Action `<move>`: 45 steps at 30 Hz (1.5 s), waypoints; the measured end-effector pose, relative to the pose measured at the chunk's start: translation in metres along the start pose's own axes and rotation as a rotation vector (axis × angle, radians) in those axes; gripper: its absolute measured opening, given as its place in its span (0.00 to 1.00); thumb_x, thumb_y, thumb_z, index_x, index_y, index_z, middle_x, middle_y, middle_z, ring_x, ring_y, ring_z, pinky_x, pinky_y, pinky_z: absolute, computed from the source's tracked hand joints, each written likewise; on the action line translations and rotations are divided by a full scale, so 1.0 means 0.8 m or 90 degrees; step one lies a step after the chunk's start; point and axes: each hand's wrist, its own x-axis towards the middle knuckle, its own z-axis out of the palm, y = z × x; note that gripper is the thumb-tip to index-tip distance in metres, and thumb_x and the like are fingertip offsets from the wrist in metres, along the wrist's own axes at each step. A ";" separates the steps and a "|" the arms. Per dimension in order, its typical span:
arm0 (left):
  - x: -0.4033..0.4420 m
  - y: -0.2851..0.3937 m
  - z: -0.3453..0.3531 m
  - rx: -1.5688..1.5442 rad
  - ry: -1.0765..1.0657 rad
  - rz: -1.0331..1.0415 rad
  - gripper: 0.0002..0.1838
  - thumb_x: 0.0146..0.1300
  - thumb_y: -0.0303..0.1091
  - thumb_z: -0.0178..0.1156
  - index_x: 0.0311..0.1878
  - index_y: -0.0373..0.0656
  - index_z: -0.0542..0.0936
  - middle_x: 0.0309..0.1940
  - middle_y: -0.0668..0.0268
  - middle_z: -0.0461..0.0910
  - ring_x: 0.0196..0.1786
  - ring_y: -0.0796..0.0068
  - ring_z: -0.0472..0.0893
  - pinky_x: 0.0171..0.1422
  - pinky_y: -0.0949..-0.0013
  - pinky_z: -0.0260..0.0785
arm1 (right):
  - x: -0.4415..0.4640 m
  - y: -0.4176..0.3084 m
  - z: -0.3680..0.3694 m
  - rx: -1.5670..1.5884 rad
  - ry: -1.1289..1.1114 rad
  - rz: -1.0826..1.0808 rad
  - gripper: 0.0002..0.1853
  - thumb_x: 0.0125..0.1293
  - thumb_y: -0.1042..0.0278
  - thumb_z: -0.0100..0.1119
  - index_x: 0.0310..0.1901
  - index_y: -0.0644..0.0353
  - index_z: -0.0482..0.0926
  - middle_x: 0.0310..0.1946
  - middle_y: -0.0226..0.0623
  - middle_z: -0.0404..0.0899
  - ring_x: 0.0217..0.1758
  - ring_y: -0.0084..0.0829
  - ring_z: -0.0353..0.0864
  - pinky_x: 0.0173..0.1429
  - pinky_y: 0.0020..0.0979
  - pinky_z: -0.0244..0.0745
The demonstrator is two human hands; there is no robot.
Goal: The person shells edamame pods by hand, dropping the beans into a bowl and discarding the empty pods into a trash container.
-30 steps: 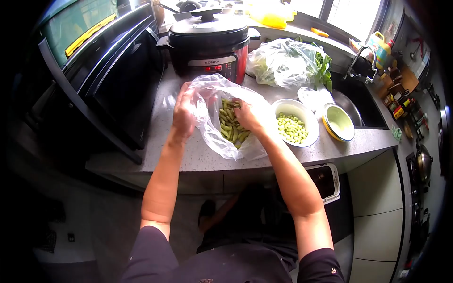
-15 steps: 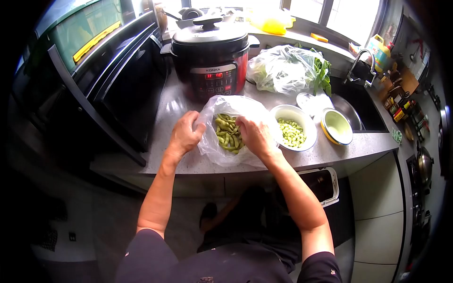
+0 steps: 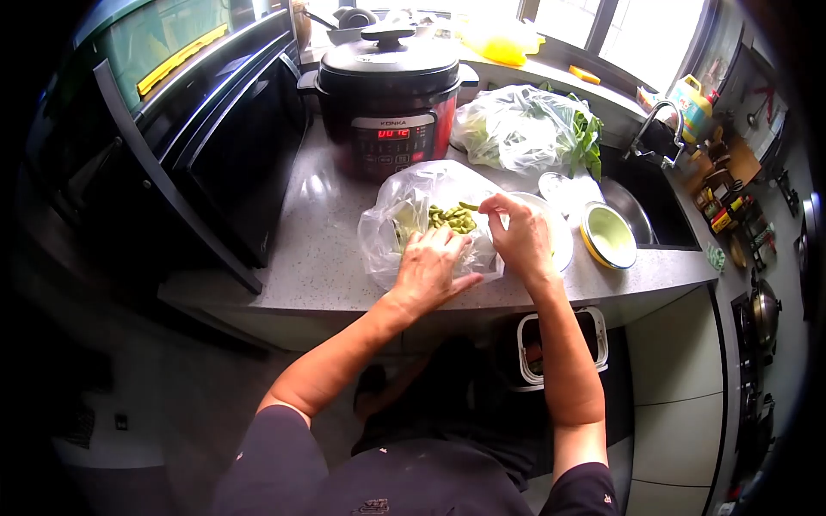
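A clear plastic bag (image 3: pixel 379 225) of green edamame pods (image 3: pixel 451 220) lies on the counter before me. My left hand (image 3: pixel 430 271) rests palm down on the bag's near side, fingers stretched out and thumb apart. Above the bag's right edge, my right hand (image 3: pixel 523 241) pinches one edamame pod (image 3: pixel 469 206) between thumb and fingertips. Behind that hand stands a white bowl (image 3: pixel 564 245), partly covered by it, so its contents are mostly hidden.
A black and red electric pressure cooker (image 3: pixel 391 112) stands behind the bag. Farther right are a bag of leafy greens (image 3: pixel 516 129), a yellow-rimmed bowl (image 3: pixel 609 235) and the sink (image 3: pixel 626 206). A white-rimmed bin (image 3: pixel 527 348) sits below the counter's edge.
My left hand has gone from the bag's left rim to its near side, opening out. My right hand has moved right from inside the bag with a pod, now covering much of the white bowl.
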 end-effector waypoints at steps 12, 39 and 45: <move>0.041 -0.065 -0.046 -0.326 0.316 -0.158 0.13 0.73 0.39 0.59 0.38 0.37 0.77 0.25 0.58 0.81 0.26 0.63 0.82 0.32 0.60 0.74 | 0.002 -0.035 -0.030 0.422 0.108 0.074 0.09 0.65 0.71 0.73 0.44 0.63 0.85 0.38 0.31 0.88 0.39 0.21 0.87 0.43 0.23 0.82; 0.069 0.007 0.021 -0.145 -0.020 0.033 0.10 0.70 0.37 0.61 0.38 0.41 0.84 0.29 0.56 0.83 0.29 0.57 0.83 0.37 0.59 0.75 | -0.079 0.099 -0.075 0.426 0.279 0.299 0.11 0.76 0.66 0.58 0.50 0.66 0.80 0.31 0.31 0.82 0.29 0.20 0.80 0.32 0.19 0.75; 0.060 0.010 0.025 -0.100 0.032 -0.047 0.08 0.67 0.36 0.61 0.36 0.44 0.85 0.27 0.56 0.83 0.30 0.53 0.84 0.38 0.54 0.75 | -0.094 0.092 -0.052 0.177 0.349 0.185 0.06 0.67 0.74 0.64 0.44 0.62 0.86 0.32 0.35 0.86 0.29 0.21 0.81 0.36 0.26 0.76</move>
